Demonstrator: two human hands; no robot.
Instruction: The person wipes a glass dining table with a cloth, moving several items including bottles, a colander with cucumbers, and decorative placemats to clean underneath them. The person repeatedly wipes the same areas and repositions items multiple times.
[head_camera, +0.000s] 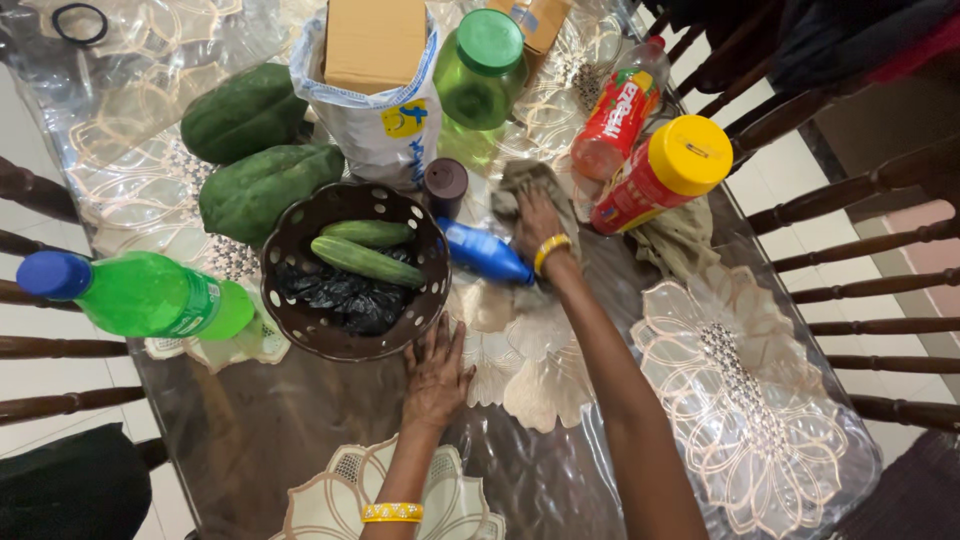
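Flat and open, the left hand (436, 372) pressed palm-down on the table (250, 440), fingers spread, holding nothing; its fingertips lay just at the near rim of the brown perforated basket (430, 300). Further out, the right hand (537, 222) rested on a crumpled olive-grey cloth (520, 180), fingers laid over the fabric and pressing it against the tabletop; whether the fingers actually pinched the cloth or only lay on it could not be told.

From that right hand, the cloth stretched away from the person, toward the green jar (480, 70) and the red bottle (615, 115). Just beside the wrist, on the left, lay a blue bottle (485, 252) on its side, its long axis running roughly from the basket toward the right forearm, touching or nearly touching both. A small dark cup (445, 185) stood just beyond the bottle's far end. To the right of the hand stood a red jar with a yellow lid (665, 170), close to the cloth, with more olive fabric (680, 240) lying below it.

The right hand was plainly the nearer one to the cloth and the blue bottle; the left hand was nearer the basket, which held two cucumbers (365, 250) over black plastic. Two papayas (260, 185) and a green bottle (150, 295) lay well to the left.
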